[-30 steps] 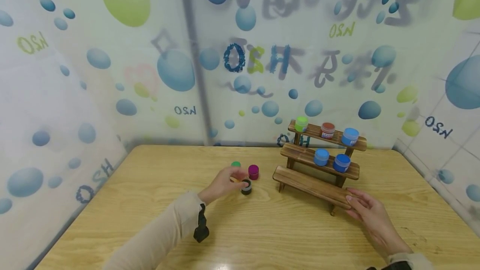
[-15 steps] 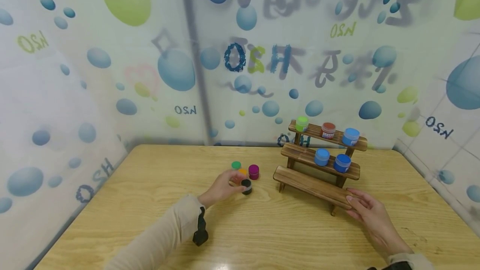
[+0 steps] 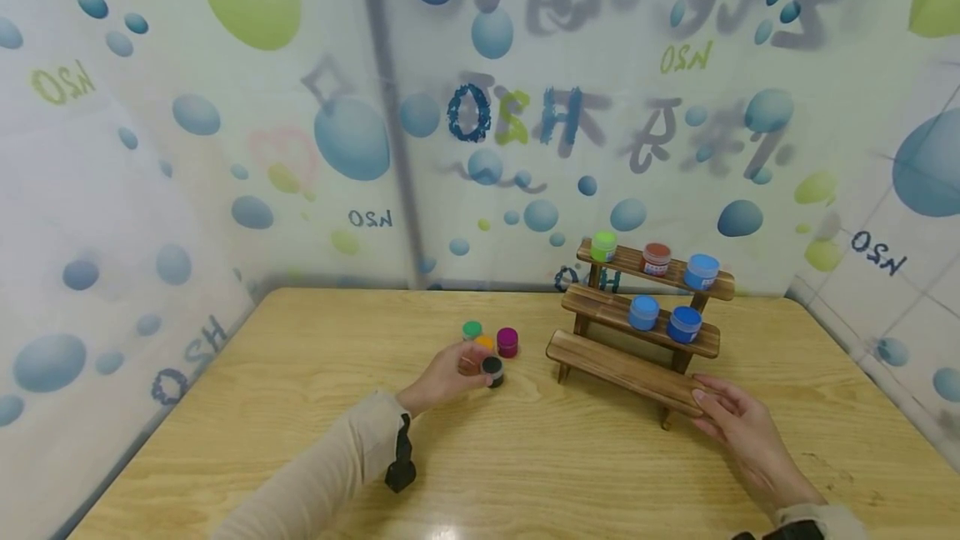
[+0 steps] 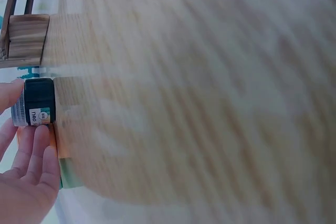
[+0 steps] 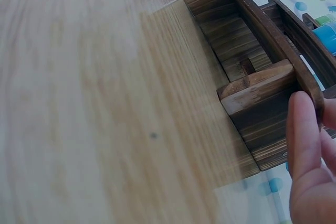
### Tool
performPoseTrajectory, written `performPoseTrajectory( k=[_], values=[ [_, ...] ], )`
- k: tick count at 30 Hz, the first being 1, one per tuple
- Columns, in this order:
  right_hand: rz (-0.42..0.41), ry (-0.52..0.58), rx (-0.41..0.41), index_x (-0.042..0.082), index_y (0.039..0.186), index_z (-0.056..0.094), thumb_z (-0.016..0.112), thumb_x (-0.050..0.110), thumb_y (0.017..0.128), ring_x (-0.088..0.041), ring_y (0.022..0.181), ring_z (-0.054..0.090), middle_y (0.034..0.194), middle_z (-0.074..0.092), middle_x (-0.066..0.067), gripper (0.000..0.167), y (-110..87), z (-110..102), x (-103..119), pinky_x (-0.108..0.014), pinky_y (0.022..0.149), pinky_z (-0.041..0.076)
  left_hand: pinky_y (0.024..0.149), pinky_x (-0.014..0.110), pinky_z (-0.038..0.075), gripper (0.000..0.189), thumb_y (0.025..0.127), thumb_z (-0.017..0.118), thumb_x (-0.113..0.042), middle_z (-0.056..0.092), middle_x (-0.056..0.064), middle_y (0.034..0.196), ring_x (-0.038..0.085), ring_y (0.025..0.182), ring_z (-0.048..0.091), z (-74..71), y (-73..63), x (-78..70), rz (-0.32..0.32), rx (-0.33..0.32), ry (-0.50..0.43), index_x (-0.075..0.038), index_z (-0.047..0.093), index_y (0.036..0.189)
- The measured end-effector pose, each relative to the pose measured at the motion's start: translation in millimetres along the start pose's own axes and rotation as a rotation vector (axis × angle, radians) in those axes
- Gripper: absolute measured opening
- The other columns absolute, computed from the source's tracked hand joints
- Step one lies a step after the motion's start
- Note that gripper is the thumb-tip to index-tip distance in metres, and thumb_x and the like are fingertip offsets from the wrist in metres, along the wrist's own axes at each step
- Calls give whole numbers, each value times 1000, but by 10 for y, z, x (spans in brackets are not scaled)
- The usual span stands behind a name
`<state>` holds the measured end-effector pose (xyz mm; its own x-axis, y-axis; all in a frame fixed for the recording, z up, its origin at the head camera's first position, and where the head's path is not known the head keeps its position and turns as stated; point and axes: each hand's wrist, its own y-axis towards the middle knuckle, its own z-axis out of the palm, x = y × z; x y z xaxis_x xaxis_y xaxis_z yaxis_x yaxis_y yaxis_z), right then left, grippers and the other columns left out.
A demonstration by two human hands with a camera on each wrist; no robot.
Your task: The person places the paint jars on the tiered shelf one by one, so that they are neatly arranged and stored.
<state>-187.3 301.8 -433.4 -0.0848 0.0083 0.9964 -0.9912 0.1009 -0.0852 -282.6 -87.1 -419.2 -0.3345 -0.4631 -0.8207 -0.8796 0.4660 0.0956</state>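
Observation:
My left hand (image 3: 446,375) pinches a small black paint jar (image 3: 492,371) between thumb and fingers. In the left wrist view the black jar (image 4: 39,102) shows a printed label, its base right at the tabletop. Close behind it stand an orange-lidded jar (image 3: 485,343), a green-lidded jar (image 3: 472,329) and a purple jar (image 3: 507,342). My right hand (image 3: 742,432) grips the right end of the lowest step of a three-tier wooden stand (image 3: 622,370). In the right wrist view its fingers (image 5: 304,135) press against the step's edge.
Light green (image 3: 603,247), red-brown (image 3: 656,259) and light blue (image 3: 701,272) jars stand on the top tier. Two blue jars, one lighter (image 3: 643,312) and one darker (image 3: 684,324), sit on the middle tier. A printed curtain (image 3: 300,148) rises behind the wooden table (image 3: 315,332).
My left hand has drawn back slightly from over the jars and its fingers have closed on the black jar, uncovering the orange and green lids. The right hand has stayed on the stand.

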Motion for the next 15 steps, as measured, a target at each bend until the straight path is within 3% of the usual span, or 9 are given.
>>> performPoseTrajectory(
  k=[15],
  values=[
    [10,1,-1,25,106,54,59,24,85,-1,81,57,91,56,15,21,2,4,21,-22,69,50,73,31,48,33,78,68,-10,57,9,95,22,85,57,4,21,31,-11,20,-3,-1,55,106]
  ],
)
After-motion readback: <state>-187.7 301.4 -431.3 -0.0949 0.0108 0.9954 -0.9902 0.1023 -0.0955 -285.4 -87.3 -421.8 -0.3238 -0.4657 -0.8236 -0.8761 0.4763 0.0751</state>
